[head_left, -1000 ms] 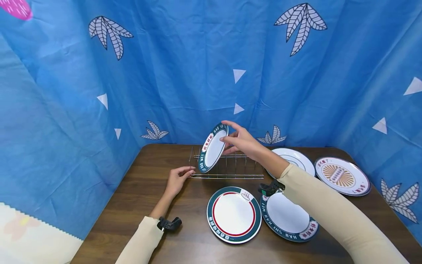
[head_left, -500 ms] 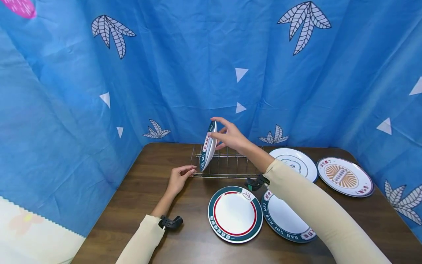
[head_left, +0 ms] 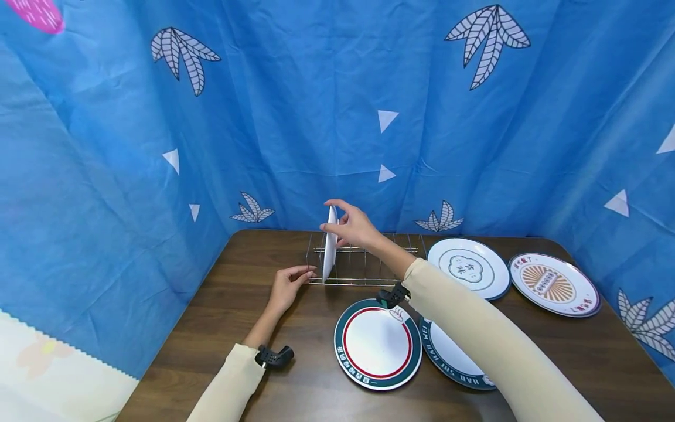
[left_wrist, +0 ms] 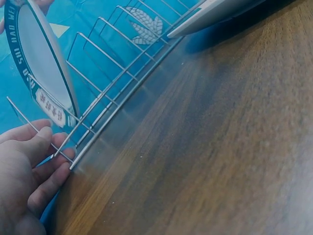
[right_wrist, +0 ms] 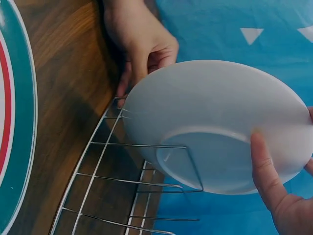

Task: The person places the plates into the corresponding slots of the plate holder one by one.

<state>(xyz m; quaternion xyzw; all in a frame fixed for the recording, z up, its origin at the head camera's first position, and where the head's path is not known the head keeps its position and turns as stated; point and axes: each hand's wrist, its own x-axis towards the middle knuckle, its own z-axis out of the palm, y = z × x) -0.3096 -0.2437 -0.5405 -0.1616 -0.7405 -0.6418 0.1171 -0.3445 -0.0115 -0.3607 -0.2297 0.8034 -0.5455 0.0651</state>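
Note:
A wire dish rack stands at the back of the wooden table. At its left front corner my left hand pinches the end wires, thumb and fingers curled round them in the left wrist view. My right hand holds a white plate by its upper rim, thumb on one side. The plate stands almost upright, edge-on in the head view, at the rack's left end. Its green lettered rim shows in the left wrist view, and its plain white underside faces the right wrist camera.
In front of the rack lies a green-rimmed plate with a red ring. Beside it another green-rimmed plate is partly under the right sleeve. Two white patterned plates lie back right. A blue curtain hangs behind.
My right hand has moved left and slightly down, turning the plate from a slant to nearly upright at the rack's left end. The left hand has kept its place on the rack.

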